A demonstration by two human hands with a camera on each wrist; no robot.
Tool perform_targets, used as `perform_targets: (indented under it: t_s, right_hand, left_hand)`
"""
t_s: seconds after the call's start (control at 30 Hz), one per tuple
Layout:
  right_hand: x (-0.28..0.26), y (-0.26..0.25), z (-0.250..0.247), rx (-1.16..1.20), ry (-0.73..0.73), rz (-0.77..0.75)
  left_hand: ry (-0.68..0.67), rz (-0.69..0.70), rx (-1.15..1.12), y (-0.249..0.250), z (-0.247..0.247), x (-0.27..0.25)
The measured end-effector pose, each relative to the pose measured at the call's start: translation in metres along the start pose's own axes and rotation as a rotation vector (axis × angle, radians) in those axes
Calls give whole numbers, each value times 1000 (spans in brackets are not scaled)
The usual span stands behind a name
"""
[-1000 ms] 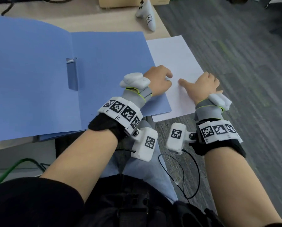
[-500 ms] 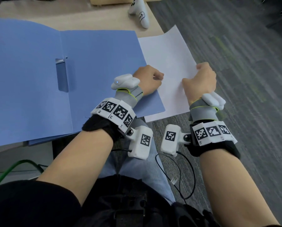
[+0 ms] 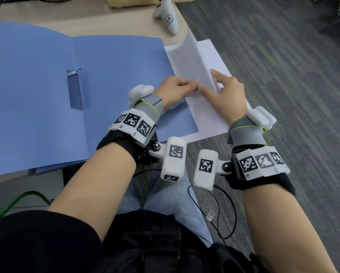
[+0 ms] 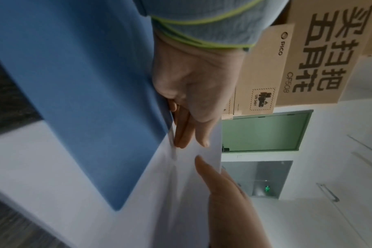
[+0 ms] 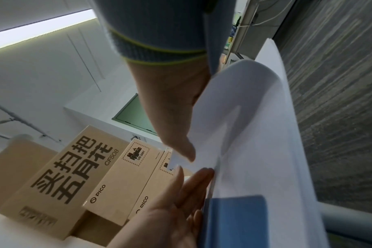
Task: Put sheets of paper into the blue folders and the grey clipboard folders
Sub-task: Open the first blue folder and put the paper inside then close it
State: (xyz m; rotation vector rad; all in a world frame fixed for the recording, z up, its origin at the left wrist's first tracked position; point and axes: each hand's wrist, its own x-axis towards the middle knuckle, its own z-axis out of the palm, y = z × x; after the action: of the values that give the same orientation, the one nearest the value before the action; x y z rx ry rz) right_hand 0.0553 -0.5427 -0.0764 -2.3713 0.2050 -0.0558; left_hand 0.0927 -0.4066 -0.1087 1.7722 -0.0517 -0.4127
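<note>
A blue folder (image 3: 116, 75) lies open on the table, a pocket flap (image 3: 74, 89) on its left half. White paper (image 3: 210, 54) lies just right of it, hanging over the table edge. The top sheet (image 3: 187, 58) is curled up along its right side. My right hand (image 3: 210, 83) pinches that raised edge between thumb and fingers; in the right wrist view the sheet (image 5: 244, 109) bends over the fingers. My left hand (image 3: 192, 83) reaches over the folder's right edge, and its straight fingers (image 4: 181, 134) rest on the sheet near the right thumb.
A white controller (image 3: 168, 16) lies on the table behind the paper. Cardboard boxes (image 5: 74, 176) stand at the back. Grey carpet (image 3: 283, 95) lies right of the table edge. A black cable (image 3: 224, 209) crosses my lap and a green cable (image 3: 17, 201) hangs at the lower left.
My right hand took the sheet's right edge and lifted it up and leftward, so the sheet now curls. My left hand uncurled, and its fingers moved right onto the sheet.
</note>
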Motion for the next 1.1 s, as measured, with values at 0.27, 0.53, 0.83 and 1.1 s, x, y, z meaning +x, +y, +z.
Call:
perform_targets:
  t_s: [0.27, 0.53, 0.83, 1.1]
  right_hand:
    - [-4, -4, 9, 51, -53, -59]
    - [-5, 0, 6, -4, -75, -54]
    - [-6, -9, 10, -316, 45, 81]
    - [-7, -41, -18, -291, 236, 229]
  left_hand:
    - [-52, 66, -196, 2, -3, -4]
    - [-77, 67, -250, 2, -4, -6]
    - [-2, 102, -220, 2, -7, -7]
    - [231, 185, -36, 20, -38, -29]
